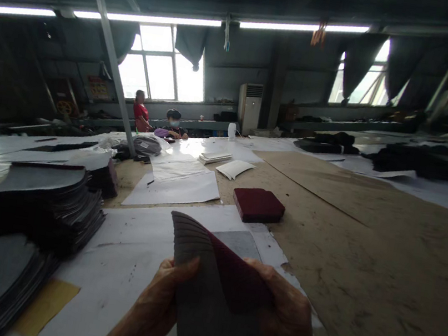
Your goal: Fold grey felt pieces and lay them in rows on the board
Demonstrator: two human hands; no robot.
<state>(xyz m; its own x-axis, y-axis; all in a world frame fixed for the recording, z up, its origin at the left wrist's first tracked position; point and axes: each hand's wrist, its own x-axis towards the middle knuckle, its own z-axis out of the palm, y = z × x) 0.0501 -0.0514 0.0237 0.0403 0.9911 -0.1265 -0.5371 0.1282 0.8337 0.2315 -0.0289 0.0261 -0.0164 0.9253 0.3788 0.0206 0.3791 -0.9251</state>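
Between my two hands is a bundle of cut fabric pieces (pixel 213 295), grey on the facing side and maroon where a corner curls over. Its upper left edge fans into several thin layers. My left hand (pixel 166 288) grips the left edge, thumb lying on the grey face. On the right edge my right hand (pixel 289 307) is closed, partly behind the folded maroon corner. Just beyond the bundle, a grey piece (pixel 238 243) lies flat on white paper (pixel 121 265). Farther off sits a neat maroon stack (pixel 258 205).
Tall stacks of dark cut pieces (pixel 44 186) stand at my left, beside a yellow sheet (pixel 46 307). White sheets (pixel 178 189) and small card pieces (pixel 235 170) lie ahead. A slanted metal pole (pixel 113 61) rises at left. Two people (pixel 141 113) are across the table.
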